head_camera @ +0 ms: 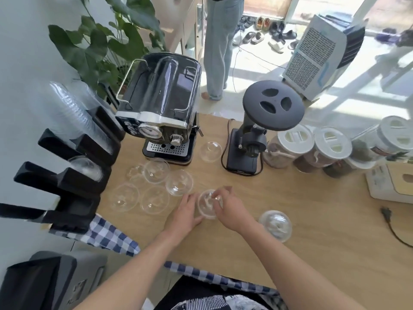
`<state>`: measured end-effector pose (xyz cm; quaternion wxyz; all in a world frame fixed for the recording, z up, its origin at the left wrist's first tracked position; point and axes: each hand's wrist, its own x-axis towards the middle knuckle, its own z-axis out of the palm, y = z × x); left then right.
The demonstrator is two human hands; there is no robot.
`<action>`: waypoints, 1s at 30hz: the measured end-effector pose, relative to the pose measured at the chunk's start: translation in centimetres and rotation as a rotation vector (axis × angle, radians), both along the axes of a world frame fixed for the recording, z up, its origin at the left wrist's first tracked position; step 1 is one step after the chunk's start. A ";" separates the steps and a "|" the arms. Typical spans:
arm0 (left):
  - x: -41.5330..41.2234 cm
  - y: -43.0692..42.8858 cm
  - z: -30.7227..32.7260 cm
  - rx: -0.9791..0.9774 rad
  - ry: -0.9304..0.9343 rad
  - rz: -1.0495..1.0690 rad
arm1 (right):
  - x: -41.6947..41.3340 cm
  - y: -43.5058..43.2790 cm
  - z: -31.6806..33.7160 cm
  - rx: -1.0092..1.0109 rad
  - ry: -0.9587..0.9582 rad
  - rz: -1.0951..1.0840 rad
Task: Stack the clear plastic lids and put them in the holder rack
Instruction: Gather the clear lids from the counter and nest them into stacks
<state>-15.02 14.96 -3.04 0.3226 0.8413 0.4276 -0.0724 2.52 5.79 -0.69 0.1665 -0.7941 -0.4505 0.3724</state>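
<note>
Lids mostly lie scattered and unstacked; the rack at the left holds a few. Left hand cups and right hand pinches the middle lid. Stacking looks barely begun.

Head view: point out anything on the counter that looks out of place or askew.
Nothing looks spilled or broken. The lids lie scattered: a cluster in front of the espresso machine, one stray lid beside the grinder, another lid right of the right hand. A loose plug lies near the counter's right edge.
</note>
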 end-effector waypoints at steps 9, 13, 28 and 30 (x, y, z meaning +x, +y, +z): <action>-2.0 6.0 1.3 0.324 -0.090 -0.048 | 4.1 10.3 1.4 0.100 -0.111 -0.138; -3.1 8.4 -0.1 0.409 -0.015 -0.199 | 5.1 14.5 0.0 0.031 -0.187 -0.121; -4.0 10.3 -0.2 0.272 -0.320 -0.061 | 4.3 16.3 -2.4 -0.029 -0.268 -0.122; -3.9 10.2 -0.1 0.195 -0.317 -0.008 | 3.9 15.5 -1.8 -0.012 -0.261 -0.138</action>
